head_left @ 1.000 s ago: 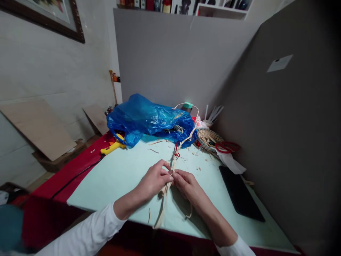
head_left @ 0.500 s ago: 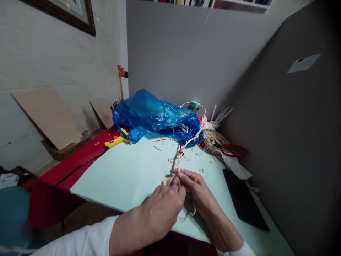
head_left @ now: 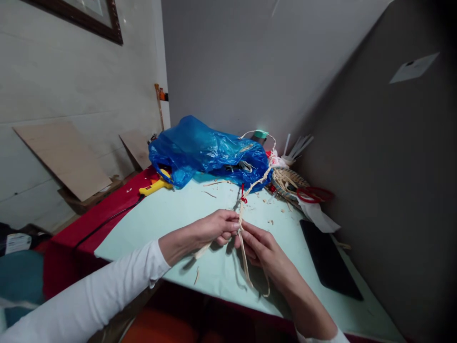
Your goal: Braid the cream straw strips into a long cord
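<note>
A plaited cord of pale straw strips [head_left: 252, 186] runs taut from the cluttered back of the table toward me, with a small red tie [head_left: 243, 199] knotted on it. My left hand [head_left: 214, 227] pinches the near end of the plait, fingers closed on the strips. My right hand [head_left: 260, 247] meets it from the right, also closed on the straw strips; loose strip ends [head_left: 246, 264] hang down from between the two hands onto the pale green mat [head_left: 160, 228].
A crumpled blue plastic bag [head_left: 205, 152] lies at the back. A yellow glue gun [head_left: 155, 186] with a black cable sits left of it. Woven straw work [head_left: 285, 180], red scissors [head_left: 314, 194] and a black slab [head_left: 330, 259] lie at the right beside grey partition boards.
My left hand drew back toward me half a second ago, then returned to the plait, higher and further left. Loose strip ends now hang longer below the hands. The camera tilted down.
</note>
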Tool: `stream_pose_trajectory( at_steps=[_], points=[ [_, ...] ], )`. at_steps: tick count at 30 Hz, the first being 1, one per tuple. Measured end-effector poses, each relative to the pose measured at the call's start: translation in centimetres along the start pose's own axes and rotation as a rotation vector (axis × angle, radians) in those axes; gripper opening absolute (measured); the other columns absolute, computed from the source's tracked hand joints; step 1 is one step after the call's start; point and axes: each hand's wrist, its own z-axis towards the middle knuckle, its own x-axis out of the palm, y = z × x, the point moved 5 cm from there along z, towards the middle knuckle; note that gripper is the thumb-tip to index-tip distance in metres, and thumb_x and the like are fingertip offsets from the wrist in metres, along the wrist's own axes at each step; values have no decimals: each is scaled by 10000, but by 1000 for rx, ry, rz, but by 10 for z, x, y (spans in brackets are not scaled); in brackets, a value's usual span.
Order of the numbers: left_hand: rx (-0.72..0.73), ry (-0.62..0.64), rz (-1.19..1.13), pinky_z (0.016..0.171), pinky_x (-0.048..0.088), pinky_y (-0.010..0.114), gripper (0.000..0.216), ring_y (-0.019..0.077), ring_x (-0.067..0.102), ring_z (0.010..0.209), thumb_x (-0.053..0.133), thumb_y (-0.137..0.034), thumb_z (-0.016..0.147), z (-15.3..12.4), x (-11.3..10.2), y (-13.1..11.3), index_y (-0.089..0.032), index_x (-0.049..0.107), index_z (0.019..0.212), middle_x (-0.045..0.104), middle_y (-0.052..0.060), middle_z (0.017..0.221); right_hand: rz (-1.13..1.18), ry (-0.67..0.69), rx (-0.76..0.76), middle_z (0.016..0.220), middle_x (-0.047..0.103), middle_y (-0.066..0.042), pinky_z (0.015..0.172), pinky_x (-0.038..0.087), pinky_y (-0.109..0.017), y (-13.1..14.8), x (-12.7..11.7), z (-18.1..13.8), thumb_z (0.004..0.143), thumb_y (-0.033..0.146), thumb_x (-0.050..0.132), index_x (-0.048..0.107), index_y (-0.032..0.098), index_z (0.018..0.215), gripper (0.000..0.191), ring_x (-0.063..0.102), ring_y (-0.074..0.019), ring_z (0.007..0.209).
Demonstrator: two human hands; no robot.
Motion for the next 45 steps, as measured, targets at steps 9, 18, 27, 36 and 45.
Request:
stream_pose_trajectory(
  at_steps=[9,18,27,36,45],
  points=[
    [-29,-229,131,344,103,208,228,19,221,306,559,-241,782,-6,-4,11,-131,570,583,453,-52,425,-932,-307,-251,528,504,10,506,258,-261,5,-4,-18,978,344,359,504,199,706,341,387,-118,442],
    [-10,-340,62,384,73,214,151,18,180,360,605,-220,762,-14,2,7,-112,612,656,324,-98,413,-1222,-374,-674,558,561,10,486,233,-268,13,13,-26,949,168,457,572,166,733,245,434,-97,445],
    [-16,-269,-40,410,57,207,266,14,153,415,671,-349,775,-15,4,7,-84,643,780,301,-97,492,-1437,-332,-873,630,600,-35,541,310,-301,22,27,-31,956,61,363,648,107,900,294,491,-132,550],
    [-18,-207,-58,414,51,211,215,0,183,430,703,-288,744,-14,-2,6,-80,688,800,549,2,629,-688,-332,-480,714,678,-55,615,412,-267,30,-3,-32,967,294,412,675,180,818,323,585,-143,615],
    [-18,-193,22,432,85,215,210,13,228,439,671,-261,750,-15,0,2,-84,673,863,566,4,617,-95,19,-26,747,612,-9,609,421,-243,5,-5,8,936,406,464,597,182,913,262,554,-127,635]
  ],
)
